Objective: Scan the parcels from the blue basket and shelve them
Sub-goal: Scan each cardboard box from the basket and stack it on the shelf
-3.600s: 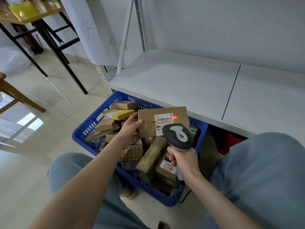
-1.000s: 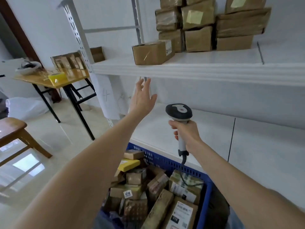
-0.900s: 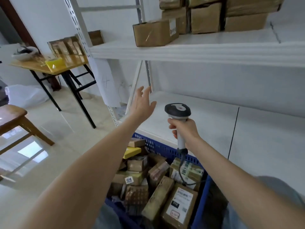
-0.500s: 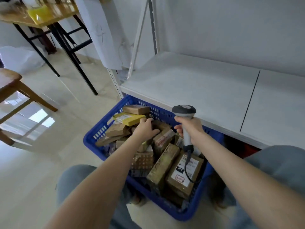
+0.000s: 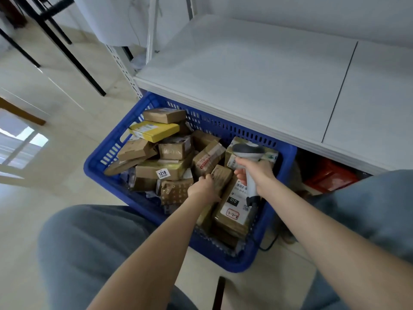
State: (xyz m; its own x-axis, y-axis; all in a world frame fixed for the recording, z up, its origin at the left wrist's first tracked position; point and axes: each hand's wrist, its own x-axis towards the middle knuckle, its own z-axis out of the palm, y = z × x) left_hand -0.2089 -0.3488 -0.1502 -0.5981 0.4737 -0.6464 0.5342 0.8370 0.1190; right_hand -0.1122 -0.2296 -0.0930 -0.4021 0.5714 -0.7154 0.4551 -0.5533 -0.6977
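Observation:
The blue basket [image 5: 105, 157] stands on the floor in front of the white shelf [image 5: 257, 72], piled with several brown parcels. My left hand [image 5: 204, 189] reaches into the pile and grips a long brown parcel [image 5: 221, 175] near the basket's middle. My right hand [image 5: 257, 173] holds the grey and white barcode scanner [image 5: 248, 151] upright just to the right, above a parcel with a white label [image 5: 234, 206]. A yellow parcel [image 5: 154, 130] lies at the basket's far left, and a parcel marked 1218 [image 5: 163, 171] lies below it.
My knees in blue trousers [image 5: 89, 247] flank the basket. A red bin [image 5: 328, 177] sits under the shelf at the right. Black table legs [image 5: 73, 54] and a wooden stool leg [image 5: 20, 110] stand on the tiled floor at the left. The scanner's cable [image 5: 268, 245] trails over the basket's rim.
My left hand came down from the upper shelf into the basket and took hold of a long brown parcel. The view dropped from the shelf to the basket. The scanner lowered with my right hand.

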